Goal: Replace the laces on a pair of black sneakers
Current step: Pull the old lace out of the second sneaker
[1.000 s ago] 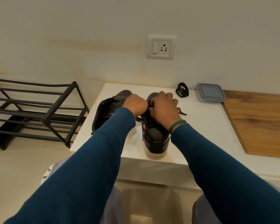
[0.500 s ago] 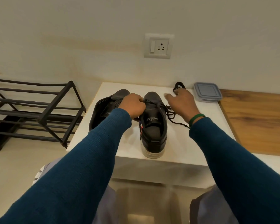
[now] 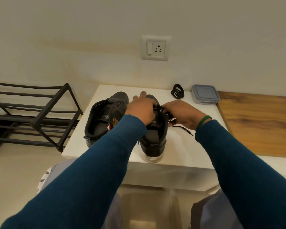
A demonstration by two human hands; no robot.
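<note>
Two black sneakers stand on a white table (image 3: 185, 151), heels toward me. The left sneaker (image 3: 104, 118) has bare eyelets and no lace. My left hand (image 3: 141, 108) rests on the lacing area of the right sneaker (image 3: 153, 139), one finger stretched toward its toe. My right hand (image 3: 183, 113) grips that shoe's right eyelet flap and pinches a black lace (image 3: 183, 128), whose loose end trails over the table under my wrist. A coiled black lace bundle (image 3: 177, 91) lies at the back of the table.
A grey lidded plastic box (image 3: 205, 94) sits at the table's back right. A wooden surface (image 3: 261, 123) adjoins the table on the right. A black metal shoe rack (image 3: 31, 113) stands on the floor to the left. A wall socket (image 3: 155, 47) is above.
My right hand came back from near the coiled lace bundle to the right sneaker's eyelets. The lace loops that lay beside the shoe are now mostly drawn in; my left hand opened a finger forward.
</note>
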